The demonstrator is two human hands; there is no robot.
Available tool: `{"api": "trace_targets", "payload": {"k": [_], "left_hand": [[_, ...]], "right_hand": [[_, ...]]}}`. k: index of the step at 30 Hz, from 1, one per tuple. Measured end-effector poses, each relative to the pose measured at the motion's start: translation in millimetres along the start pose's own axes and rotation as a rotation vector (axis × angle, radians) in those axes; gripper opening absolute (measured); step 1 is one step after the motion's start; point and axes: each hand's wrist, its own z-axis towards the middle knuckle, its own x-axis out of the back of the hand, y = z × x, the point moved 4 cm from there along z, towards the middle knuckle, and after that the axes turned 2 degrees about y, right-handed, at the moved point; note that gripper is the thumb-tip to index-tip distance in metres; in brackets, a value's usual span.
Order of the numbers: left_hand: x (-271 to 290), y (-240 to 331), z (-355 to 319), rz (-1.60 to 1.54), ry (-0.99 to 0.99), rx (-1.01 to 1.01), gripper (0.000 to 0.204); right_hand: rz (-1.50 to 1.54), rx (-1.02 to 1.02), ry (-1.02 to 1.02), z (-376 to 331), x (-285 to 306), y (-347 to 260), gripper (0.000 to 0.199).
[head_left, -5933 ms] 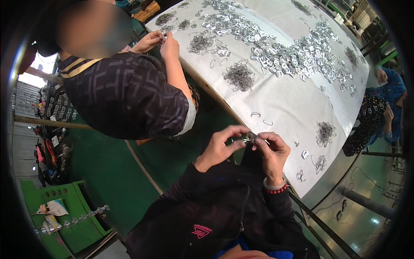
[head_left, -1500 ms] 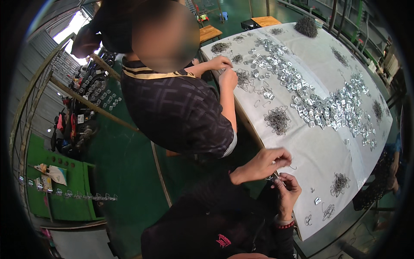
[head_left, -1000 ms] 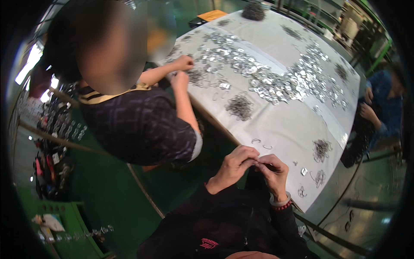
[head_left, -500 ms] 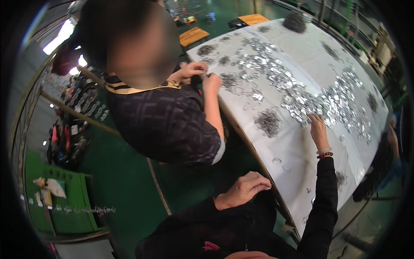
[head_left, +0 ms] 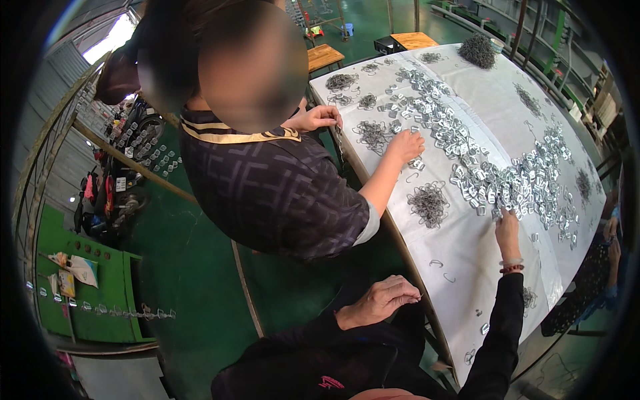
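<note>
head view: the right hand [head_left: 507, 230] reaches out, fingers spread loosely over the heap of small metal clips [head_left: 513, 183] on the white surface [head_left: 467, 267], picking one. left hand [head_left: 380, 300] waits near the edge, fingers curled together, contents unclear. next calls for pinching a single clip.

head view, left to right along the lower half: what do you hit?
Green rack → green floor → left hand → wire clump → right hand on the shiny metal clips → white table edge.
</note>
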Motion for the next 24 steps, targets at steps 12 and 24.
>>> {"api": "trace_targets", "payload": {"k": [12, 24], "left_hand": [[-3.7, -2.0, 30.3, 0.101, -0.013, -0.065, 0.011], [11.1, 3.7, 30.6, 0.272, 0.035, 0.017, 0.019]], "right_hand": [[1.316, -0.458, 0.05, -140.9, 60.3, -206.9, 0.012], [1.39, -0.324, 0.182, -148.9, 66.4, -232.3, 0.013]]}}
